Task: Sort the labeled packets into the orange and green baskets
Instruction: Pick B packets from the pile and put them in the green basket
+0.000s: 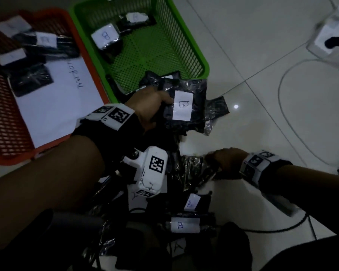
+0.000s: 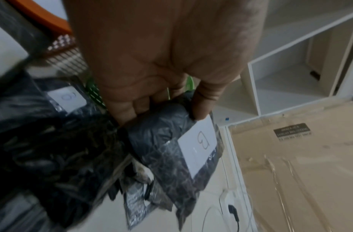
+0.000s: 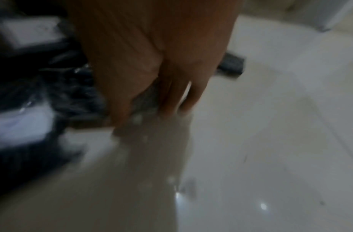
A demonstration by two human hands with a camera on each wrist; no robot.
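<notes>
My left hand (image 1: 149, 106) pinches a B packet (image 1: 186, 106) — green basket (image 1: 202, 55) just beyond; right hand's (image 1: 223, 161) grip — can't tell.

Glossy pale tile floor (image 1: 262, 45) with thin grout lines, dimly lit, a small light glint (image 1: 236, 106) on it. A white power strip (image 1: 330, 34) with a black plug lies on the floor, a white cable (image 1: 284, 118) looping nearby. White open shelves (image 2: 290, 66) stand behind a large brown cardboard sheet (image 2: 300, 172)
</notes>
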